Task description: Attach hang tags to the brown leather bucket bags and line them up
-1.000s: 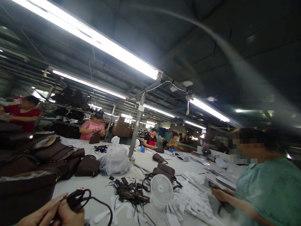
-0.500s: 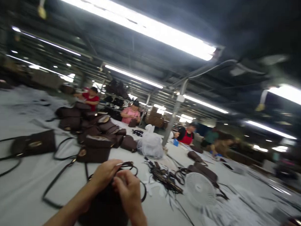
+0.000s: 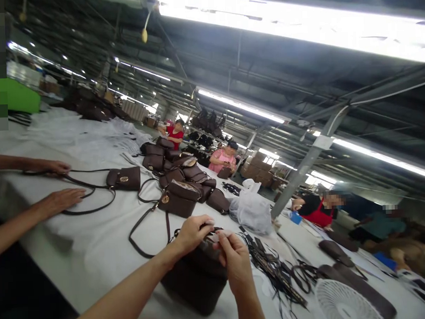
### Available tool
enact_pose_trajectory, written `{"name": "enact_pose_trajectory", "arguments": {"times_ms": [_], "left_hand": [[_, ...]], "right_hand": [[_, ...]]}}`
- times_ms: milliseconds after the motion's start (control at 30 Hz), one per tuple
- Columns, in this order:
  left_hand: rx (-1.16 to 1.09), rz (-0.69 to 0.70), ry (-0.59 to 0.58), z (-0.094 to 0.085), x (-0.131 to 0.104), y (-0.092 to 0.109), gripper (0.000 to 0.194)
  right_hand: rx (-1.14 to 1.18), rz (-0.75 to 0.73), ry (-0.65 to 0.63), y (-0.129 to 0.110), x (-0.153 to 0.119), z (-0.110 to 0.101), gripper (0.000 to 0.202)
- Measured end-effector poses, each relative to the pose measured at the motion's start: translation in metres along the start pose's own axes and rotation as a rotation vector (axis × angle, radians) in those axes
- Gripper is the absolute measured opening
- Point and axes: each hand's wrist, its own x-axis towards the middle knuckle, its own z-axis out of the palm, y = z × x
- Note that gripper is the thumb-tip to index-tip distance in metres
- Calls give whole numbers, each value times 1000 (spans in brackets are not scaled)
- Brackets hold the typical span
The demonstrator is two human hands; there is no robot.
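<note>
A dark brown handbag (image 3: pixel 196 281) stands on the table right in front of me. Over its top, my left hand (image 3: pixel 194 232) is closed in a pinch on a thin dark strap (image 3: pixel 208 230). My right hand (image 3: pixel 234 252) pinches just beside it, thumb and fingertips together at the strap's end. The fingers cover most of what lies between them. Behind my left hand is another brown handbag (image 3: pixel 179 200) with a gold emblem, its long strap looped on the table.
At left, another person's hands (image 3: pixel 62 199) touch the strap of a small brown bag (image 3: pixel 124 179). More bags (image 3: pixel 190 172) are heaped behind. To the right are a white plastic bag (image 3: pixel 251 207), loose dark straps (image 3: pixel 272 264), a white basket-like fan guard (image 3: pixel 343 299) and a grey post (image 3: pixel 300 175).
My view has swung left, bringing another person's hands into sight at the left. My hands stay over the bag's top, and the strap loop that stuck out beside them no longer shows.
</note>
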Motion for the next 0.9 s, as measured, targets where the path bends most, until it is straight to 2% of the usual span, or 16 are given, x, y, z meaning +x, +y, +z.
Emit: {"name": "enact_pose_trajectory", "arguments": {"times_ms": [133,267,400,533,733,900], "left_hand": [[99,33,-27,0,-2,-2,22],[151,122,-78,1,-4,-5,33],[178,160,-100,1,-6,-5,38],[179,83,-49,1,-9,-1,37],[200,38,-29,4,-13,5,24],[199,42,-43,8,-15,7,16]], "right_hand": [[78,193,-49,4,8,2,48],[7,280,-112,-1,13,2,49],[-29,257,-135,-8,15,2,42],[2,218,-74,-14,14,2,38],[-1,249,-42,-17,13,0,39],[-24,183,21,-16,10,-1,40]]}}
